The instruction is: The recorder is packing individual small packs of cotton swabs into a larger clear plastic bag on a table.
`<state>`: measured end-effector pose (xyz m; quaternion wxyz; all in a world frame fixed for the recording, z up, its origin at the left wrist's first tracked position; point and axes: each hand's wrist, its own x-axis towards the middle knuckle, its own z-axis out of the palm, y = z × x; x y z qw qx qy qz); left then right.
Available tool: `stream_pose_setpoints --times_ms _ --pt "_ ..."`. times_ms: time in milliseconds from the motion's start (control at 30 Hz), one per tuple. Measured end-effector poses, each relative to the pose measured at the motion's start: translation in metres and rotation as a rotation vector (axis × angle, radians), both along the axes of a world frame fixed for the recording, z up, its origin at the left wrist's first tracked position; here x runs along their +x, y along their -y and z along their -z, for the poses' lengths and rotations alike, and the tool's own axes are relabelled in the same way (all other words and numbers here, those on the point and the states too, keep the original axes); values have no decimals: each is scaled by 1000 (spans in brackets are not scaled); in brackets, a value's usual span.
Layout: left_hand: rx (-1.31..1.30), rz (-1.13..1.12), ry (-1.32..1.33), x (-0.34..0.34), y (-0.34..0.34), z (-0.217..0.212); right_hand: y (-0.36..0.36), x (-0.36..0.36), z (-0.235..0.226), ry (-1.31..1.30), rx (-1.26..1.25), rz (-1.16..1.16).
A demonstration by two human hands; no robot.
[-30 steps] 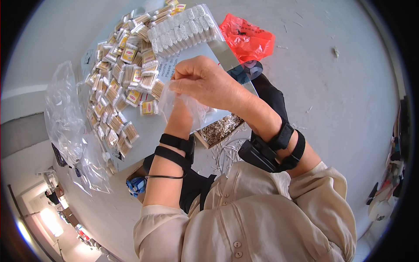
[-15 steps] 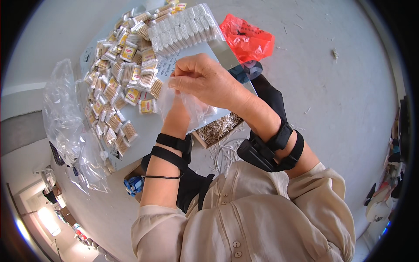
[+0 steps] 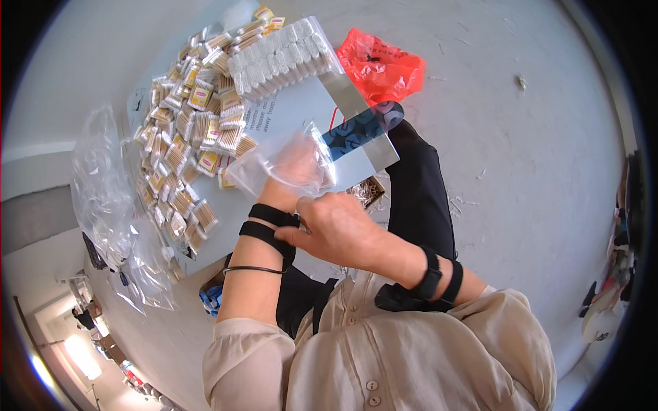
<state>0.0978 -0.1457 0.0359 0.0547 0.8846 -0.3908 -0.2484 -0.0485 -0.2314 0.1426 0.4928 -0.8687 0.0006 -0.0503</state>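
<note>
A clear plastic bag [image 3: 253, 168] covers my left hand [image 3: 299, 159]; its fingers look smeared through the film. Close beside the left wrist, just below the bag, is my right hand [image 3: 343, 229]. Its thumb stretches out apart from the bent forefinger, with nothing visible in its grasp; the other fingers are partly hidden. To the left of the bag lies a heap of small cotton swab packs [image 3: 184, 123], some with yellow labels. Beyond my hands sits a neat block of white-tipped packs [image 3: 281, 58] in clear wrap.
Everything rests on a pale board [image 3: 301, 103] with print on it. A red plastic bag [image 3: 380, 65] lies past its far right corner. At the left edge hangs a large clear plastic bag [image 3: 103, 185]. Under the near edge is a box of loose sticks [image 3: 370, 192].
My right hand has let go of the bag's upper part and moved down toward me, to the left wrist. The bag now spreads over my left hand.
</note>
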Motion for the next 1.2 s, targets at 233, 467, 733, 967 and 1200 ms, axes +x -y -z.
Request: stream_pose_setpoints --times_ms 233,467,733,967,1200 --pt "135 16 -8 3 -1 -9 -19 5 27 -68 141 -21" --pt "-170 61 53 -8 -18 -12 0 11 18 86 128 190" --pt "-225 205 81 -7 -6 -12 10 19 37 287 -33 259" --pt "-183 53 -261 -6 -10 -35 15 14 11 185 505 300" --pt "-715 -172 -276 -20 -40 -162 35 11 6 120 450 262"
